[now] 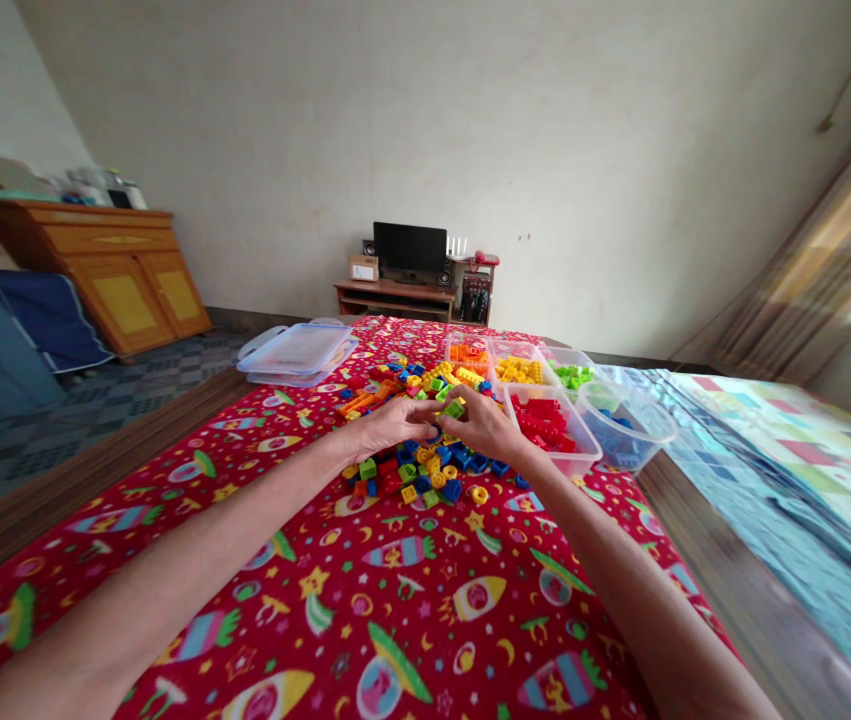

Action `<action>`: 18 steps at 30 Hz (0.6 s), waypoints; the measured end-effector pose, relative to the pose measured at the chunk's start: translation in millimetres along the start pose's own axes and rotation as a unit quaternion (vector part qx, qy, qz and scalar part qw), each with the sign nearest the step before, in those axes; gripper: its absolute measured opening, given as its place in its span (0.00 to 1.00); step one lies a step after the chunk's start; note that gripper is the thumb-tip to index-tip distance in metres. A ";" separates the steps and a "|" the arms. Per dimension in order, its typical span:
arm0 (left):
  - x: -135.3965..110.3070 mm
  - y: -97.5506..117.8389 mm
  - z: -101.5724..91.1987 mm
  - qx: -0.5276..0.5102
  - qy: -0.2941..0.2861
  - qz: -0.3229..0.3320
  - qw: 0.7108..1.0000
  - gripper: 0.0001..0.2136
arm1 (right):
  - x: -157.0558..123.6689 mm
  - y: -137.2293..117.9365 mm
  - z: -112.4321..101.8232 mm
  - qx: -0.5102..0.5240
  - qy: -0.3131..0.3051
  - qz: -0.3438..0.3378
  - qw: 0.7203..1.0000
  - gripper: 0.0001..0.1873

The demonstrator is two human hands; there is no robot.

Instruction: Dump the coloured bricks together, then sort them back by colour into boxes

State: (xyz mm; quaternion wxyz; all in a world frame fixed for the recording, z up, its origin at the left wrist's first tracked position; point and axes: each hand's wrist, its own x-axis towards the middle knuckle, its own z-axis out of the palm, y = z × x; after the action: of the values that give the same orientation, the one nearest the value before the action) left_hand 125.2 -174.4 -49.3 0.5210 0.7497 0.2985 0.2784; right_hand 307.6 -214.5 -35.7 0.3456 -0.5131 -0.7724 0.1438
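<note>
Over a loose heap of coloured toy building bricks (425, 467), my two hands come together. My right hand (483, 424) pinches a green brick (455, 408) between thumb and fingers. Close beside it, my left hand (392, 424) has its fingers curled inward, their tips near the green brick and a dark blue piece. What the left fingers grip is too small to make out. The heap mixes blue, yellow, green, red and orange pieces, and a yellow ring-shaped piece (479, 495) lies at its near edge.
Right of the heap stand clear tubs of sorted bricks: red (586, 455), yellow (496, 348), orange (450, 345), green (579, 357), and a round blue-brick tub (663, 432). Stacked lids (297, 350) lie left on the red patterned cloth (410, 640). Behind are a desk and monitor (410, 250).
</note>
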 end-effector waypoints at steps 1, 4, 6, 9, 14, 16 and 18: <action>1.3 -1.1 -1.1 0.028 -0.002 0.007 1.000 0.25 | 0.0 -0.2 0.2 -0.001 0.001 -0.001 1.000 0.11; 4.6 -3.8 -4.4 0.181 0.035 0.052 0.981 0.19 | -0.3 -0.2 0.9 -0.006 0.005 -0.001 1.000 0.10; 5.4 -6.6 -5.7 0.301 0.090 0.093 0.945 0.15 | -0.8 0.5 1.5 -0.011 0.007 -0.003 1.000 0.11; 4.3 -13.5 -5.7 0.410 0.136 0.130 0.892 0.14 | -2.0 2.7 0.7 -0.025 0.002 -0.026 0.999 0.12; 4.7 -25.4 -4.6 0.437 0.127 0.146 0.879 0.14 | -1.1 8.6 -17.2 -0.066 0.013 -0.055 0.996 0.13; 6.7 -27.6 -5.4 0.431 0.126 0.152 0.881 0.13 | 2.4 14.3 -34.2 -0.093 0.040 -0.039 0.994 0.12; 8.6 -29.2 -7.2 0.423 0.127 0.161 0.883 0.12 | 8.7 24.9 -56.9 -0.139 0.071 -0.013 0.988 0.11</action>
State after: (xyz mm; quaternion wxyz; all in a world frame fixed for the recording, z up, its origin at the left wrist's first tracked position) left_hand 121.1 -155.5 -73.9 0.0603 0.8945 0.3270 0.2987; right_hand 361.6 -203.5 -5.8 0.3269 -0.5554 -0.7646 -0.0065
